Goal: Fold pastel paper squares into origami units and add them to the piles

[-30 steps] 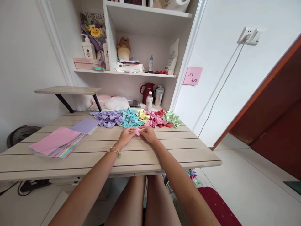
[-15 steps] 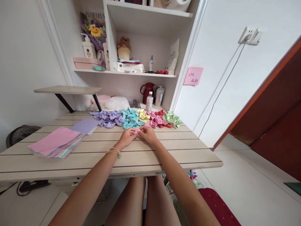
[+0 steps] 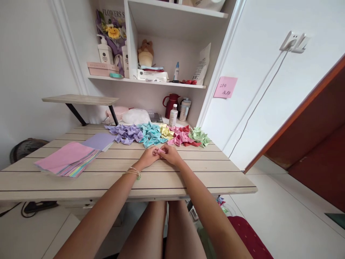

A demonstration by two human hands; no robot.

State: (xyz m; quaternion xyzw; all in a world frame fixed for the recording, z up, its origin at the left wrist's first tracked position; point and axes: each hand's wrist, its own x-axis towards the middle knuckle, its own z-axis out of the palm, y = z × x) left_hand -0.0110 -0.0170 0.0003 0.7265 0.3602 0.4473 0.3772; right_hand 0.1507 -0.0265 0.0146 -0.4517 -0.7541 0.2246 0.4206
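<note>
Between my hands is a small folded piece of pink paper (image 3: 161,151), mostly covered by fingers. My left hand (image 3: 149,156) is closed on its left side, with a bracelet at the wrist. From the right, my right hand (image 3: 170,154) pinches the same paper. Just beyond the fingers lie folded paper pieces in colour groups: purple ones (image 3: 128,133), blue ones (image 3: 150,134), yellow ones (image 3: 166,132), pink ones (image 3: 181,136) with some red among them, and green ones (image 3: 199,136).
A stack of coloured paper sheets (image 3: 66,158), pink on top, lies at the left beside purple sheets (image 3: 99,141). Behind the folded pieces stand a clear bottle (image 3: 173,116), a red jug (image 3: 170,105) and a tumbler (image 3: 184,109). A small raised shelf (image 3: 80,99) overhangs the table's back left.
The pink paper shows less between my fingers, which have drawn closer around it. My head view has shifted slightly; the paper groups and stack stay put.
</note>
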